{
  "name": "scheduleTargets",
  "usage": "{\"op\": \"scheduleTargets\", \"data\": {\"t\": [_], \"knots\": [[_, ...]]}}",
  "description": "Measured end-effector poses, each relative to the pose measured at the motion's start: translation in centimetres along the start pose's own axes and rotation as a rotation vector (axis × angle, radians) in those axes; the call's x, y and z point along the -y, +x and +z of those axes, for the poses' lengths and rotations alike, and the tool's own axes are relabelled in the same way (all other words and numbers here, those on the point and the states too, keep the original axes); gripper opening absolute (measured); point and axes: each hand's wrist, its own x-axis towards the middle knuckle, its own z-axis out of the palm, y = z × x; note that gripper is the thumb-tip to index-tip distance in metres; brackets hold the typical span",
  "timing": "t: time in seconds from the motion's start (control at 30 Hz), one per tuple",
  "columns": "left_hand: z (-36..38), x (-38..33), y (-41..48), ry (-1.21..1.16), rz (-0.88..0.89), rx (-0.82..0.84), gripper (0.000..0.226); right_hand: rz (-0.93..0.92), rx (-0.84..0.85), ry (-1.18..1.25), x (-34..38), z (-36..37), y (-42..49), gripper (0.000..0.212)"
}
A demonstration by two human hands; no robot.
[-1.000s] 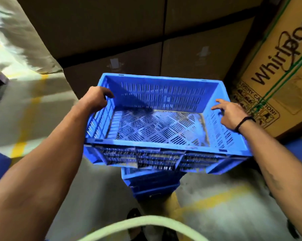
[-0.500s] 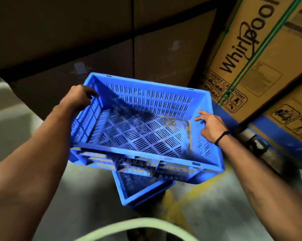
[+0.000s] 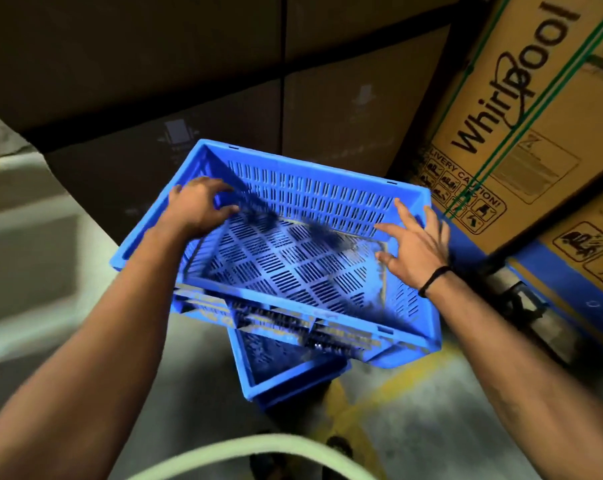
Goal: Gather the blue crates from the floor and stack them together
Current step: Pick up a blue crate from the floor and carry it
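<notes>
between the two grips, the upper crate sits skewed across the lower crate on the floor, corners unmatched, so it likely needs turning before it nests. the left grip curls at the crate's left wall; blur hides whether it clasps it. the right grip is spread wide at the right wall, holding nothing. beyond the right grip stands a cardboard box.

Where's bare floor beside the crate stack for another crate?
Left of the lower crate, grey floor lies bare up to the dark cartons. A smaller patch in front, along the yellow line. Crowded right: Whirlpool cartons stand close by the top crate.
</notes>
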Motion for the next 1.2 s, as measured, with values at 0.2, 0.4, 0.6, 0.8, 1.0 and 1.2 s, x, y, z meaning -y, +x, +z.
{"op": "scheduleTargets", "data": {"t": [0.2,0.4,0.6,0.8,1.0,1.2], "knots": [[0.1,-5.0,-8.2,-0.044,0.123,0.073,0.087,-0.292,0.024,-0.059,0.5,0.1,9.0,0.055],[2.4,-4.7,-13.6,0.014,0.191,0.038,0.07,-0.374,0.156,-0.117,-0.3,0.9,14.9,0.045],[3.8,-3.5,-13.3,0.028,0.152,-0.137,0.043,-0.455,0.099,-0.086,-0.1,1.2,15.6,0.05],[0.9,-0.5,-11.1,0.058,0.021,-0.079,0.043,-0.475,0.033,0.036,0.4,0.7,14.3,0.045],[-0.8,1.8,-8.6,-0.019,0.021,-0.035,0.031,-0.37,-0.003,0.133,0.3,1.8,11.0,0.043],[-0.6,2.2,-7.8,-0.101,-0.021,-0.004,0.035,-0.286,0.026,0.043,0.6,2.7,10.0,0.052]]}}
